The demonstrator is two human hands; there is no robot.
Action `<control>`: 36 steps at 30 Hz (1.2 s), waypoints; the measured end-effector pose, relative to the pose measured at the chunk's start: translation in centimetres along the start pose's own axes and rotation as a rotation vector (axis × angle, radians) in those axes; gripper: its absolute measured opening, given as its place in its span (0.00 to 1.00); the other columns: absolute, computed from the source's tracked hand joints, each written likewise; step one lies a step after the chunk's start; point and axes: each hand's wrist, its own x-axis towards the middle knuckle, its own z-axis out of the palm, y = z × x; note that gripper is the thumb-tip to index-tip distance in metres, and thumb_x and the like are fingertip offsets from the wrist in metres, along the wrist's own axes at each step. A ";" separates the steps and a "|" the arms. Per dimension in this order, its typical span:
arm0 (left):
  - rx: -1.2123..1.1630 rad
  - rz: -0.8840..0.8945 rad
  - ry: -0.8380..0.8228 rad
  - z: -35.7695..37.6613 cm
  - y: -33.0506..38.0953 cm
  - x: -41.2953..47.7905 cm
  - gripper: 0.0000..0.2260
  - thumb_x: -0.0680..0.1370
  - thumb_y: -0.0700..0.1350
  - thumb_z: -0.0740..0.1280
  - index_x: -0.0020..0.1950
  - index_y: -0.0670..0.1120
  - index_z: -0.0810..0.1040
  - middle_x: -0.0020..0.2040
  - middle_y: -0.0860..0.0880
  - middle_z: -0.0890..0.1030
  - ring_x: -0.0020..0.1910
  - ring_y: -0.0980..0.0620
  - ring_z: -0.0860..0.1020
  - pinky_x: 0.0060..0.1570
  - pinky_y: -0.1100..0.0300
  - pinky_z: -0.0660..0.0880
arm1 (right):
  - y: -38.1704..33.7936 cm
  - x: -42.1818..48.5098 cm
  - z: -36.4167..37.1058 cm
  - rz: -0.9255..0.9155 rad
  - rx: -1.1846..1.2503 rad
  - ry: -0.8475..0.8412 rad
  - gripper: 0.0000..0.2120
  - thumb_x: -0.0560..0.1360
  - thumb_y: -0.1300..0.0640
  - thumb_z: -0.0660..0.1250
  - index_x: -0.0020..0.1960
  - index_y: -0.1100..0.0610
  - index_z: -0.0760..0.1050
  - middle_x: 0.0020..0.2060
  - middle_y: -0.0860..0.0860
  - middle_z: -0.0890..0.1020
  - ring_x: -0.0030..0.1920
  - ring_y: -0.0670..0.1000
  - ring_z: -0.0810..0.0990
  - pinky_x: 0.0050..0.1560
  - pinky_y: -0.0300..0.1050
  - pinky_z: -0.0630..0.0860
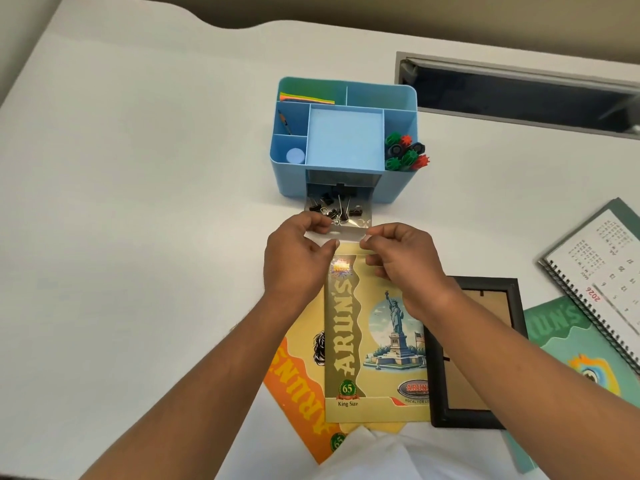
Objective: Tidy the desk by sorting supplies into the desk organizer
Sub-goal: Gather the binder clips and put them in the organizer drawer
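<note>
Both of my grips pinch the front lip of the clear drawer (pixel 346 233): the left grip (pixel 298 258) holds its left corner between thumb and curled fingers, and the right grip (pixel 405 258) holds its right corner the same way. The drawer stands pulled out from the bottom front of the blue desk organizer (pixel 291 181), its back end under the organizer's square middle tray, and black binder clips (pixel 332 206) lie loose inside it. In the organizer's back left compartment sit bright sticky notes (pixel 306 97); a pencil (pixel 286 123) leans in the left one, a pale round cap (pixel 295 156) shows in the front left one, and green, red and black markers (pixel 407 150) fill the front right one. Nearer to me than the organizer, on the white counter (pixel 138 202), a yellow notebook (pixel 377 341) with a statue lies below my wrists, overlapping an orange notebook (pixel 301 386). To the organizer's near right lie a black picture frame (pixel 478 351), a green notebook (pixel 554 327) and a spiral calendar (pixel 602 258).
</note>
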 end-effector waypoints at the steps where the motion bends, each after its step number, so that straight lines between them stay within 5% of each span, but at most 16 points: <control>1: 0.014 0.012 -0.010 0.0 0.1 0.0 0.14 0.71 0.45 0.76 0.55 0.54 0.79 0.47 0.61 0.80 0.32 0.61 0.78 0.43 0.61 0.78 | 0.0 0.0 0.0 -0.004 -0.002 -0.002 0.05 0.73 0.62 0.72 0.49 0.57 0.81 0.34 0.48 0.82 0.28 0.41 0.78 0.33 0.39 0.73; 6: 0.053 0.042 -0.059 0.0 0.4 0.1 0.13 0.71 0.48 0.76 0.54 0.55 0.78 0.47 0.60 0.80 0.34 0.63 0.79 0.42 0.62 0.77 | 0.3 -0.3 -0.2 -0.025 -0.022 -0.038 0.05 0.74 0.62 0.71 0.50 0.57 0.81 0.35 0.49 0.81 0.29 0.41 0.78 0.36 0.42 0.74; 11: 0.056 0.032 -0.076 0.0 0.4 0.0 0.10 0.72 0.51 0.74 0.52 0.56 0.79 0.44 0.61 0.80 0.35 0.65 0.79 0.41 0.62 0.76 | 0.2 -0.2 -0.2 -0.064 -0.053 -0.067 0.07 0.75 0.61 0.70 0.53 0.54 0.81 0.37 0.50 0.82 0.29 0.39 0.78 0.33 0.34 0.75; 21: 0.073 0.047 -0.115 0.2 0.2 -0.2 0.17 0.73 0.52 0.73 0.61 0.53 0.78 0.54 0.60 0.81 0.41 0.63 0.80 0.46 0.59 0.79 | -0.1 0.3 0.1 -0.196 -0.184 -0.075 0.10 0.75 0.62 0.69 0.55 0.53 0.81 0.39 0.50 0.83 0.34 0.45 0.79 0.31 0.32 0.72; 28: 0.064 0.021 -0.089 0.3 -0.2 -0.1 0.19 0.73 0.52 0.73 0.63 0.52 0.77 0.54 0.59 0.82 0.39 0.65 0.80 0.47 0.58 0.79 | 0.0 1.0 0.5 -0.288 -0.293 -0.026 0.15 0.73 0.59 0.72 0.59 0.50 0.78 0.49 0.45 0.83 0.38 0.49 0.82 0.48 0.45 0.79; 36: 0.078 0.048 -0.118 0.1 0.4 0.7 0.18 0.74 0.52 0.72 0.63 0.51 0.78 0.55 0.58 0.82 0.38 0.60 0.79 0.48 0.55 0.79 | 0.7 0.8 0.3 -0.254 -0.322 0.011 0.14 0.74 0.58 0.71 0.58 0.50 0.77 0.46 0.47 0.83 0.36 0.44 0.82 0.35 0.36 0.71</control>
